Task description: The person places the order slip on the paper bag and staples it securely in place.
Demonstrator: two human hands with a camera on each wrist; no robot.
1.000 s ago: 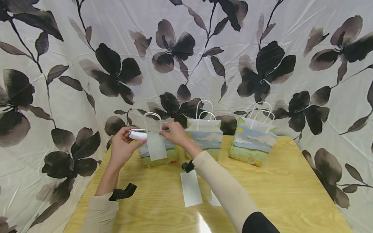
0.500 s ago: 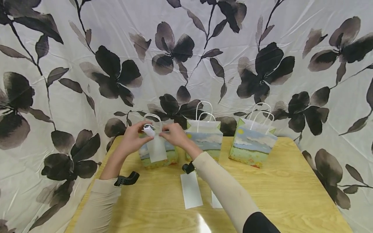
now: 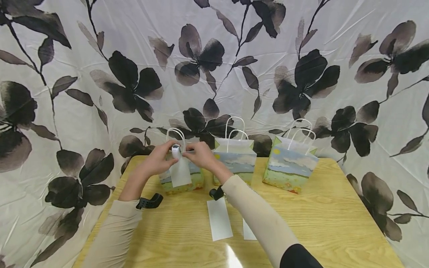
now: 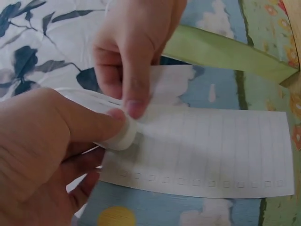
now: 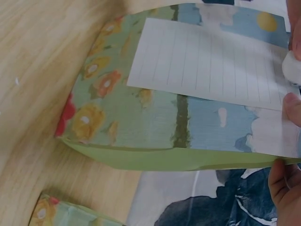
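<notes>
At the left of the table a paper gift bag (image 3: 197, 178) with a painted meadow and sky stands under my hands. A lined sheet of paper (image 4: 211, 150) with a row of small boxes lies against its front. My left hand (image 3: 156, 160) grips a small white stapler (image 4: 124, 136), whose end sits at the sheet's upper edge. Beside it, my right hand (image 3: 200, 154) pinches the sheet's top corner against the bag rim, thumb (image 4: 136, 106) in front. In the right wrist view the stapler (image 5: 292, 68) shows only partly. Whether its jaws are pressed together cannot be seen.
Two more matching bags, one in the middle (image 3: 236, 162) and one at the right (image 3: 291, 163), stand along the back of the wooden table (image 3: 321, 223). A white sheet (image 3: 219, 219) lies in front, with another sheet (image 3: 248, 230) partly under my right forearm. A floral cloth (image 3: 234, 67) hangs behind.
My left hand has moved right with the stapler, turning it from sideways to point at the top of the bag and the sheet. The right hand has stayed at the sheet's corner.
</notes>
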